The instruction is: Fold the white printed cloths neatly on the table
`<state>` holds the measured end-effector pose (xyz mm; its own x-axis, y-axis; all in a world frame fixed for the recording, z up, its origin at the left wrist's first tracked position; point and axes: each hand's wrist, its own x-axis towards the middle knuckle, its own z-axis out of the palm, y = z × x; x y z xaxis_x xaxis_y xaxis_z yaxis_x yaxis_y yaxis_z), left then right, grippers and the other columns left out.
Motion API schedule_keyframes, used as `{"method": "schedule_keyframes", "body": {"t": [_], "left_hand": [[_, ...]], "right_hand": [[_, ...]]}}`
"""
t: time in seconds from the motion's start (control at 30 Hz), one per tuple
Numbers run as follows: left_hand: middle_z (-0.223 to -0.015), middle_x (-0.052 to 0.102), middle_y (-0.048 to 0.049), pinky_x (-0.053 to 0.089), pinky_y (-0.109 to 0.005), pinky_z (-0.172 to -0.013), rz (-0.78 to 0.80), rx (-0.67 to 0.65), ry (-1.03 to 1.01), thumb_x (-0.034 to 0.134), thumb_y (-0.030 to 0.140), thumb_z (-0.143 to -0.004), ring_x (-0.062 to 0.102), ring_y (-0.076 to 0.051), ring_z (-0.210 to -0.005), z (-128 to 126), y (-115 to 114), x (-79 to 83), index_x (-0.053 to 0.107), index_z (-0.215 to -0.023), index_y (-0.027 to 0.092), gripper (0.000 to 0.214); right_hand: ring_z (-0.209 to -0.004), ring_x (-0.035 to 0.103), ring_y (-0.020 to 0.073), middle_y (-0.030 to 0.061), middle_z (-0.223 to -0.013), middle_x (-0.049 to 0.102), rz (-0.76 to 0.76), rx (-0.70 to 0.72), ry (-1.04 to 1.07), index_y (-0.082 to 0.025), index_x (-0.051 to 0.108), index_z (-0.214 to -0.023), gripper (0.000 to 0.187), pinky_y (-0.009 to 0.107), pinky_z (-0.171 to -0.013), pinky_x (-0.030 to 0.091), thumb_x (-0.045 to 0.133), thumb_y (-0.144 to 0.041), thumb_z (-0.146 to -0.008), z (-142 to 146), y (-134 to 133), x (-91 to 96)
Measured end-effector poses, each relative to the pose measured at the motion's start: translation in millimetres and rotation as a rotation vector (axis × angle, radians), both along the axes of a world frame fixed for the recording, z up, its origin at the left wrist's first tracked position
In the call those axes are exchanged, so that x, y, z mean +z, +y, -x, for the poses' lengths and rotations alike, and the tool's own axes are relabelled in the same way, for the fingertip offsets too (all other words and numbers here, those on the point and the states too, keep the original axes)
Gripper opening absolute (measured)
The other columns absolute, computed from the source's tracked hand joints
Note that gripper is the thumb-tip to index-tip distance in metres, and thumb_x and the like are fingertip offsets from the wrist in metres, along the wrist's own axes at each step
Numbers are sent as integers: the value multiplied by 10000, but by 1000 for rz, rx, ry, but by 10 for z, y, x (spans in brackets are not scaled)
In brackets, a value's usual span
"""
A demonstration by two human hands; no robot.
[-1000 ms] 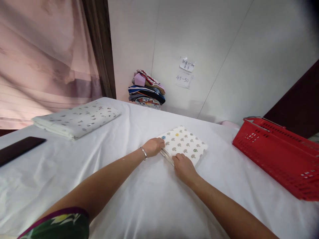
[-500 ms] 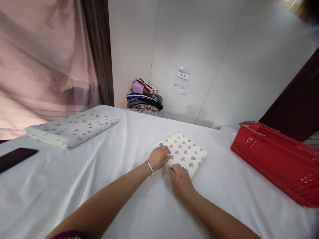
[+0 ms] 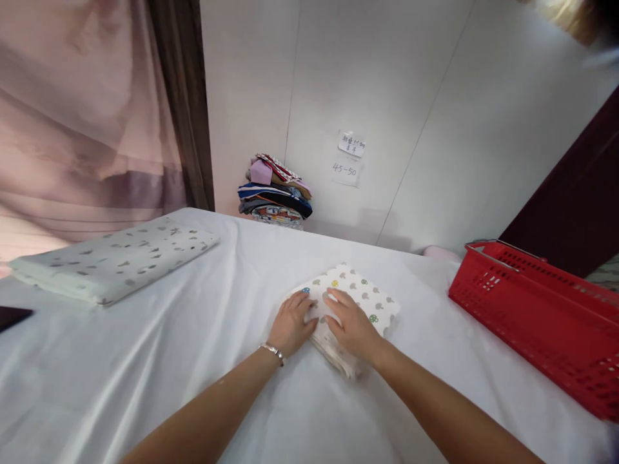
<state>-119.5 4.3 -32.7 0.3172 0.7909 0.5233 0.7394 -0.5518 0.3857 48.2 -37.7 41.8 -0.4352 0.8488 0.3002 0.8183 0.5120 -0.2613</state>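
Both hands are laid on the folded mushroom-print cloth (image 3: pixel 370 298), which is taken as the reference and lies on the white sheet (image 3: pixel 193 374) near the middle of the covered surface.

- Left hand (image 3: pixel 291 325): placed palm down on the near-left corner of the cloth, fingers extended and only slightly spread. Nothing is gripped. A bracelet (image 3: pixel 273 351) is worn at the wrist.
- Right hand (image 3: pixel 353 325): laid flat just beside the left, over the cloth's near half. The fingers are straight and nothing is pinched.
- The flat palms are judged to be holding the stacked layers down – the near edge shows several plies lying even.

Right of the cloth a red basket (image 3: pixel 532 309) is seen, well apart. Left of it, also well apart, a larger folded cloth (image 3: pixel 116 258) is noted – beyond that, a dark phone (image 3: pixel 12 316) at the frame edge. Behind the cloth a pile of coloured garments (image 3: pixel 275 193) is stacked against the wall, with paper notes (image 3: pixel 349 158) fixed above.
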Motion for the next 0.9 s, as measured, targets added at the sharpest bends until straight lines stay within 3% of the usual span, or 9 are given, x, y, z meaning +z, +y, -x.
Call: {"method": "schedule_keyframes", "body": {"t": [0.1,0.17,0.33,0.43,0.53,0.67,0.77,0.9], "left_hand": [[-1379,390,-107,289,-441,-1053,151,80,46,573,344,-746,284,-260,-1309,47,20,-28,449,-1227,177,524],[-1407,350,-113,255,-448,-1070,239,111,82,546,374,-753,256,-252,-1323,86,42,-23,399,-1280,167,585],[-1401,357,-119,235,-475,-1065,311,103,127,542,324,-727,273,-252,-1316,96,89,81,392,-1292,188,601],[-1401,360,-111,245,-457,-1067,211,76,62,467,218,-762,282,-223,-1314,-46,88,188,384,-1300,186,545],[-1426,316,-105,221,-466,-1077,95,30,20,411,291,-840,227,-221,-1334,-249,95,237,357,-1321,184,496],[-1430,282,-163,177,-530,-1065,136,120,88,423,517,-828,194,-286,-1339,-388,167,111,337,-1334,138,639],[-1434,258,-185,167,-517,-1072,158,163,142,383,593,-815,177,-293,-1342,-360,205,-25,313,-1349,101,729],[-1440,245,-178,123,-513,-1086,118,153,215,369,664,-775,140,-303,-1350,-310,180,-92,332,-1343,92,807]], "right_hand": [[-1348,138,242,102,-1461,226,100,-49,-87,-172,383,-1308,470,431,-1054,194,405,-349,-873,81,408,-110],[-1357,107,248,108,-1472,202,187,-60,-150,-164,329,-1349,521,462,-1062,141,366,-406,-888,128,556,-264],[-1362,95,231,99,-1482,174,179,-38,-153,-179,268,-1385,561,467,-1071,95,272,-476,-909,128,591,-516],[-1361,105,235,100,-1475,199,169,-49,-163,-178,262,-1388,542,474,-1072,97,297,-432,-909,121,582,-529],[-1360,102,236,89,-1478,192,149,-51,-184,-205,217,-1404,546,479,-1072,102,344,-364,-897,141,603,-521],[-1360,101,248,67,-1491,152,223,-15,-147,-238,172,-1417,568,484,-1072,113,352,-352,-890,98,622,-490],[-1351,151,235,82,-1476,204,348,84,-128,-206,248,-1397,543,450,-1072,156,370,-288,-875,-43,614,-433],[-1327,223,191,93,-1432,309,270,163,-112,-169,398,-1314,504,358,-1053,221,435,-186,-812,-272,699,-332]]}}
